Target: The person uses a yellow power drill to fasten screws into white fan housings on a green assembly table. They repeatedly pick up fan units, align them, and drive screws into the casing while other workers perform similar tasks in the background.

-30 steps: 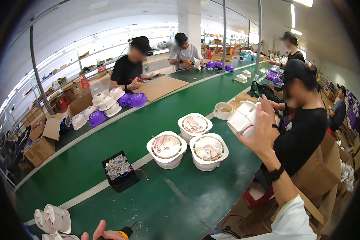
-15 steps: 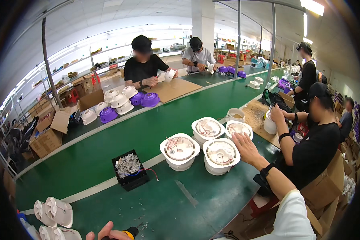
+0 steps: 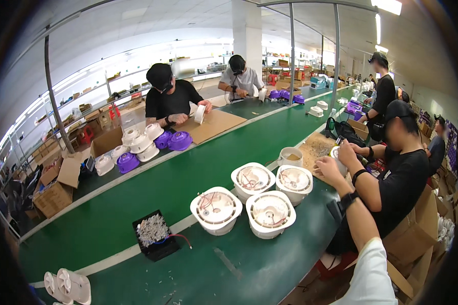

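My right hand (image 3: 331, 171) is stretched out over the near edge of a brown board (image 3: 315, 147), close to a co-worker's hands (image 3: 347, 152). Its fingers are bent and drawn together; whatever may be between them is hidden. Just left of it are several white rounded plastic housings, open side up, with thin red wires inside. The nearest is a housing (image 3: 270, 213) on the green table, with another housing (image 3: 294, 184) behind it. A small round cream cup (image 3: 291, 157) stands beyond them. My left hand is out of view.
A black box of screws (image 3: 152, 231) sits left of the housings, a red wire trailing from it. White fan-like parts (image 3: 72, 285) stand at the lower left. Across the green belt (image 3: 188, 185), two people work beside white and purple housings (image 3: 179, 141). A co-worker sits at my right.
My right hand has left the housings and moved farther out, toward the co-worker's hands. My left hand and the yellow-and-black tool near it have dropped out of view. The whole view has shifted slightly.
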The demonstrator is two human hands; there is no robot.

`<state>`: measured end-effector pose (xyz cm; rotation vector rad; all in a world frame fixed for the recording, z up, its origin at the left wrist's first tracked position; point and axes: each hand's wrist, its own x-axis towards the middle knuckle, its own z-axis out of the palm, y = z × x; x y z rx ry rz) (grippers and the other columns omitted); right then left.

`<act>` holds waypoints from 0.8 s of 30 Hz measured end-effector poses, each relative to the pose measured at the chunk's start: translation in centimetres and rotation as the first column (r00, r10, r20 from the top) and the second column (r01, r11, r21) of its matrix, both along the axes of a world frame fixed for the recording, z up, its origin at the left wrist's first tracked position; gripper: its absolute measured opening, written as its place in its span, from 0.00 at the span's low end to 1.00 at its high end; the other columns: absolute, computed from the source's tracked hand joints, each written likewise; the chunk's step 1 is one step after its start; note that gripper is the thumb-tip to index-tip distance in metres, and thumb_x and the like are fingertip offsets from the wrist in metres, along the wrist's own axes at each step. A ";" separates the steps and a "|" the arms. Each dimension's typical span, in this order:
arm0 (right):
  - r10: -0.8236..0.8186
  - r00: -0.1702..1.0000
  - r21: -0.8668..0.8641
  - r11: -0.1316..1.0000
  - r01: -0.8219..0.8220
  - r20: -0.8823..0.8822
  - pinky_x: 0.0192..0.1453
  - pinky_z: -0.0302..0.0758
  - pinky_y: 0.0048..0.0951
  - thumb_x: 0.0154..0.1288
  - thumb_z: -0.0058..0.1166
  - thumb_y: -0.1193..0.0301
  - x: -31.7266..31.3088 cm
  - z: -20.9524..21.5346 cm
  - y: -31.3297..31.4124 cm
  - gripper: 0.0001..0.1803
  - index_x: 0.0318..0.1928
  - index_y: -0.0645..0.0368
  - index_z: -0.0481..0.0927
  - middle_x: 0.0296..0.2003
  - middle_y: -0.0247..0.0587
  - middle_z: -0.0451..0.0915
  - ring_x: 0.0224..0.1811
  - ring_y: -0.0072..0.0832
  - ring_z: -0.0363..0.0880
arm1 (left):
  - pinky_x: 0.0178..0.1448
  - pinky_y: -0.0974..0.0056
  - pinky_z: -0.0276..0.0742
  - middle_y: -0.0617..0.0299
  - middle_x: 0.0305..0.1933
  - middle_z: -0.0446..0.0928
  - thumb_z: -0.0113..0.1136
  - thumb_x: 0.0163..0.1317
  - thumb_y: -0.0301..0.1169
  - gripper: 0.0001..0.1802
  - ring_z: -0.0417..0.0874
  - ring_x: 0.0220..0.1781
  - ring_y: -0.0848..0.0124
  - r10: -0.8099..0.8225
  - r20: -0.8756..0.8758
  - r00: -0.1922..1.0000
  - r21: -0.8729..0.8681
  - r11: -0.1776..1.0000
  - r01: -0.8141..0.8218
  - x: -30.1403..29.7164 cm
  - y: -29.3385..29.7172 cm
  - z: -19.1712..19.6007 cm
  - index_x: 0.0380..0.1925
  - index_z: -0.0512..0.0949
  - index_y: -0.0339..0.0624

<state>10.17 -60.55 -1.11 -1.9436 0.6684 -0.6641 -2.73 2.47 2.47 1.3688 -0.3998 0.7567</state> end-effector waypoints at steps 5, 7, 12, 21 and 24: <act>0.147 0.961 0.421 0.906 -0.036 -0.236 0.39 0.82 0.41 0.65 0.50 0.63 4.9 -0.7 -7.4 0.27 0.55 0.75 0.66 0.46 0.65 0.77 0.41 0.51 0.81 | 0.32 0.65 0.70 0.55 0.23 0.72 0.44 0.68 0.51 0.35 0.69 0.23 0.68 0.047 -0.024 0.999 0.062 0.997 -0.046 0.3 -0.1 -0.3 0.56 0.61 0.24; 0.157 0.904 0.404 0.915 0.020 -0.399 0.47 0.81 0.48 0.66 0.49 0.58 8.6 -2.0 -8.6 0.34 0.59 0.76 0.61 0.52 0.74 0.70 0.48 0.57 0.78 | 0.32 0.66 0.70 0.55 0.22 0.71 0.40 0.69 0.47 0.32 0.68 0.22 0.68 0.092 -0.010 0.996 0.088 0.992 -0.091 0.8 -0.6 0.1 0.55 0.62 0.22; 0.222 0.847 0.109 0.975 -0.194 -0.482 0.54 0.77 0.38 0.67 0.46 0.64 12.8 -3.6 -8.6 0.26 0.57 0.75 0.66 0.56 0.60 0.71 0.53 0.47 0.76 | 0.32 0.66 0.69 0.56 0.21 0.71 0.41 0.68 0.48 0.33 0.68 0.21 0.69 0.199 -0.031 0.979 0.144 0.971 -0.193 1.4 -1.5 0.8 0.54 0.63 0.21; 0.242 0.968 0.210 0.952 -0.223 -0.070 0.49 0.74 0.25 0.63 0.46 0.76 13.0 -3.8 -7.8 0.19 0.55 0.70 0.70 0.48 0.43 0.78 0.48 0.27 0.78 | 0.33 0.66 0.68 0.56 0.20 0.70 0.42 0.68 0.50 0.35 0.68 0.21 0.69 0.237 -0.013 0.971 0.186 0.955 -0.230 1.8 -1.8 0.3 0.54 0.63 0.21; 0.202 0.973 0.124 0.969 -0.215 0.109 0.48 0.74 0.29 0.64 0.42 0.76 11.4 0.2 -2.5 0.20 0.55 0.72 0.71 0.44 0.51 0.80 0.47 0.34 0.79 | 0.31 0.67 0.68 0.55 0.19 0.71 0.46 0.66 0.52 0.36 0.68 0.20 0.69 0.108 -0.030 0.994 0.109 0.989 -0.104 2.2 -1.2 0.1 0.53 0.64 0.22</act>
